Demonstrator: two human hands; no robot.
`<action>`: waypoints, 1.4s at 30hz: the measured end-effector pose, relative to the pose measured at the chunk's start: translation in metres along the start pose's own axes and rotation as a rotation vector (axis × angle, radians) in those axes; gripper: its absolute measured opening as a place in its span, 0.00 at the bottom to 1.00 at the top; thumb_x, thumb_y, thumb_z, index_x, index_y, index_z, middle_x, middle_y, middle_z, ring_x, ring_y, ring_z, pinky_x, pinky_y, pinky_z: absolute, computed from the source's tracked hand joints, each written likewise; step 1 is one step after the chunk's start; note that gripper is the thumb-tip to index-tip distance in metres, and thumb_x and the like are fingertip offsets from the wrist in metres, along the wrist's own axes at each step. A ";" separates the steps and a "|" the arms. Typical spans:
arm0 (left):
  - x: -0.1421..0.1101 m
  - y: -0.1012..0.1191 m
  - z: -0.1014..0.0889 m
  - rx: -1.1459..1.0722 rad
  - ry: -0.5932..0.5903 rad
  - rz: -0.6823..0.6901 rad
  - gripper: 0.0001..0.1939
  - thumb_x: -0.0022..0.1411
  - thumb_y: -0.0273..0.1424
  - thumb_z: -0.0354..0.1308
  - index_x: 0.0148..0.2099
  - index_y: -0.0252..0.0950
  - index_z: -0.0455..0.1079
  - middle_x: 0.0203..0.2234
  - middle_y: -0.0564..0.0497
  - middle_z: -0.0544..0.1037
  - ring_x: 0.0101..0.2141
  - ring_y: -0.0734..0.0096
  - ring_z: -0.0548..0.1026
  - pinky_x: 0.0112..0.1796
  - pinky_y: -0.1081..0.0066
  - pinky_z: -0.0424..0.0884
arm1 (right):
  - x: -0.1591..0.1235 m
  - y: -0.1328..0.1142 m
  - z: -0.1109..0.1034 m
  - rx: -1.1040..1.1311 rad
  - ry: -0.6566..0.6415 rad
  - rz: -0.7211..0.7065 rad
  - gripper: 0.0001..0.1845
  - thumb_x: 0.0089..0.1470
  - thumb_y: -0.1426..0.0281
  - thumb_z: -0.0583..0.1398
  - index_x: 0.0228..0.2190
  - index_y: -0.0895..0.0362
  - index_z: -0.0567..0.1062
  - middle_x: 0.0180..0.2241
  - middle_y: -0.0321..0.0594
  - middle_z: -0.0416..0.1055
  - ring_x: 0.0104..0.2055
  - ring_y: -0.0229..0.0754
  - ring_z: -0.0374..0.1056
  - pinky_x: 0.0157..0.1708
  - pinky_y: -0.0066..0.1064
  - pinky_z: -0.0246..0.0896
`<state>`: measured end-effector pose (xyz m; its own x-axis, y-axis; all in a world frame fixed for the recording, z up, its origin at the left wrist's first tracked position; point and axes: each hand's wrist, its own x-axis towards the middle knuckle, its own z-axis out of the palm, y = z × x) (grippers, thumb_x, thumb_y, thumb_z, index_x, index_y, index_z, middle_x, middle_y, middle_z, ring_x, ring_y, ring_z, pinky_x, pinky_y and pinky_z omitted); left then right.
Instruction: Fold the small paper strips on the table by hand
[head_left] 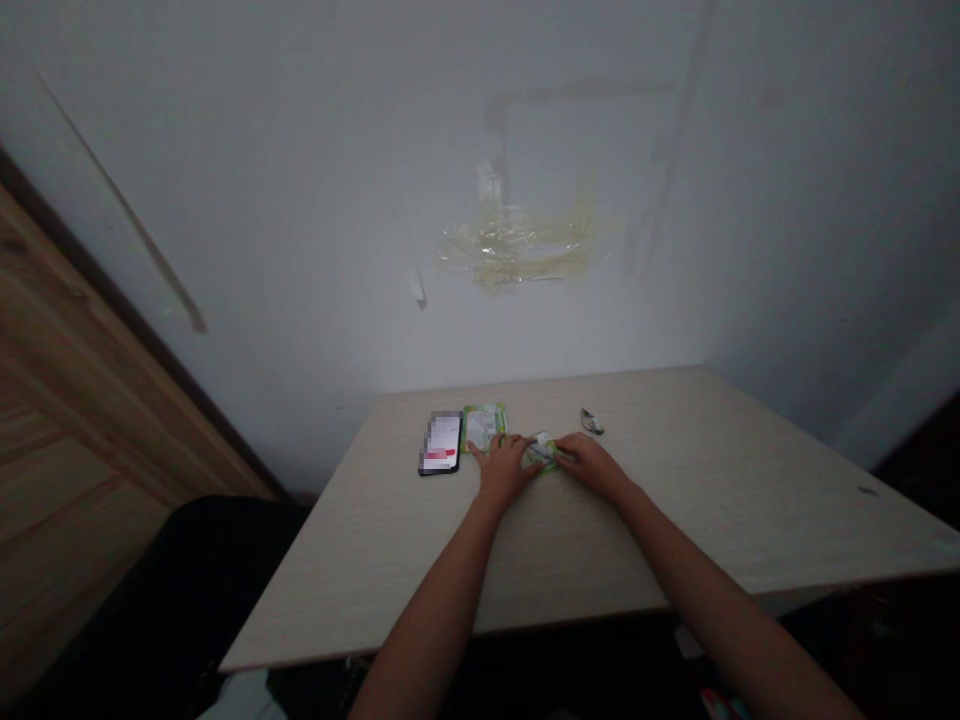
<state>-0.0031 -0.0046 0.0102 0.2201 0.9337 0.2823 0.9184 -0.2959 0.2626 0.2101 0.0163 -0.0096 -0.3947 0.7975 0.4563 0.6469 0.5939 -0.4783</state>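
On the table, my left hand (504, 467) lies with its fingers spread. Its thumb side rests at the lower edge of a flat green-and-white printed packet (484, 424), and its other fingertips touch a smaller green-and-white printed piece (541, 450). Fingertips of my right hand (589, 462) are pinched at the right edge of that smaller piece. A thin dark line crosses the piece; whether it is a fold or a separate thin object, I cannot tell. Fingers hide parts of both printed items.
A smartphone (441, 443) with a lit screen lies left of the packet. Behind my right hand is a small crumpled dark-and-white scrap (592, 422). The pale wooden table (720, 500) meets a wall (300, 200) with peeling tape (517, 250). Wooden panelling (90, 370) stands at left.
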 end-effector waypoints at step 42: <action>0.001 -0.009 -0.007 -0.032 -0.133 0.071 0.23 0.59 0.56 0.56 0.54 0.60 0.72 0.60 0.56 0.70 0.64 0.43 0.55 0.55 0.21 0.27 | -0.004 0.010 -0.009 0.001 -0.050 -0.040 0.10 0.56 0.66 0.63 0.39 0.52 0.83 0.45 0.44 0.78 0.50 0.49 0.70 0.54 0.45 0.62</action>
<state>-0.0130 -0.0020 0.0145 0.3274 0.9282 0.1771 0.8888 -0.3661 0.2758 0.2238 0.0181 -0.0094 -0.4523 0.7775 0.4370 0.6297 0.6253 -0.4609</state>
